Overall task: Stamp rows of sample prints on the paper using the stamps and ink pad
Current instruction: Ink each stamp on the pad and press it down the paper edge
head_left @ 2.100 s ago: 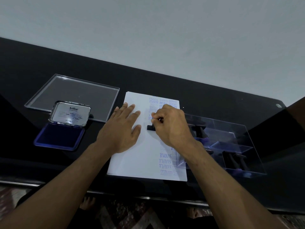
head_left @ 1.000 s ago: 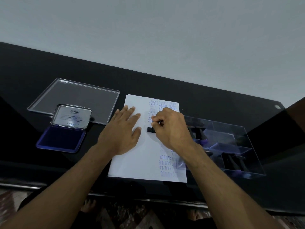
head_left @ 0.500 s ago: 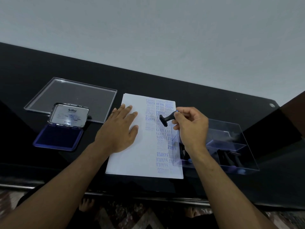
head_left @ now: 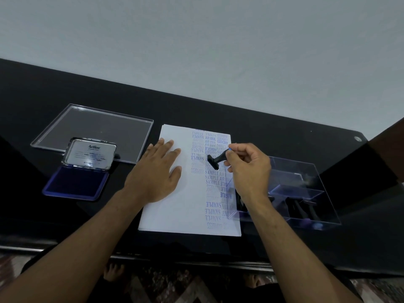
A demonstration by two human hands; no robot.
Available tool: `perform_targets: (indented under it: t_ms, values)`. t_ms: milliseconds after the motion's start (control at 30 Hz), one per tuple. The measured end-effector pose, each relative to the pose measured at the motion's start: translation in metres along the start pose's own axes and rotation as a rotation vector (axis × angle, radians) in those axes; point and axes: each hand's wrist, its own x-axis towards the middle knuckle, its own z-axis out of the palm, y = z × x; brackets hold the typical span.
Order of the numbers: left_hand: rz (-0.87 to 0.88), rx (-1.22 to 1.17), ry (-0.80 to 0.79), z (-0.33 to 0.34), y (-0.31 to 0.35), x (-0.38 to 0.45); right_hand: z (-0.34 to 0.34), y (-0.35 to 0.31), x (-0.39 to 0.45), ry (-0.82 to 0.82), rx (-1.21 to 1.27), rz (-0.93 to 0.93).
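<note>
A white sheet of paper (head_left: 175, 215) lies on the black table, its right half covered with blue prints such as SAMPLE, AIR MAIL and FRAGILE. My left hand (head_left: 156, 174) rests flat on the paper's left half, fingers straight. My right hand (head_left: 247, 169) pinches the handle of a black stamp (head_left: 215, 161), which is lifted off the paper and tilted, its face pointing down and left. An open ink pad (head_left: 75, 183) with a blue pad and a raised silver lid sits to the left of the paper.
A clear plastic lid (head_left: 94, 130) lies flat behind the ink pad. A clear stamp box (head_left: 306, 182) with several dark stamps in its compartments stands right of the paper, touching its edge. The table's front edge (head_left: 196, 259) runs below the paper.
My right hand pressed the stamp onto the paper, then lifted it up and to the right and tilted it. My left hand has stayed flat on the paper.
</note>
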Motion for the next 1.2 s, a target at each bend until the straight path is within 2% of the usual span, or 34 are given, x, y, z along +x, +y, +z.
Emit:
perform_targets:
  t_ms: [267, 400, 633, 833, 1033, 1200]
  values:
    - [-0.014, -0.01, -0.018, -0.003, 0.002, 0.001, -0.003, -0.004, -0.001, -0.009, -0.002, -0.004]
    - [-0.006, -0.052, 0.026, -0.01, 0.011, -0.002, -0.012, -0.01, -0.006, -0.007, 0.044, -0.006]
    - [0.075, -0.163, 0.034, -0.018, 0.073, -0.008, -0.054, -0.012, -0.02, 0.067, 0.109, -0.014]
    - [0.174, -0.187, 0.018, -0.017, 0.131, -0.007, -0.108, -0.009, -0.03, 0.203, 0.1, 0.007]
    - [0.268, -0.242, 0.045, -0.009, 0.178, -0.004, -0.149, 0.011, -0.033, 0.304, 0.001, 0.029]
    - [0.311, -0.205, 0.038, 0.001, 0.2, 0.0, -0.165, 0.023, -0.033, 0.315, -0.116, 0.069]
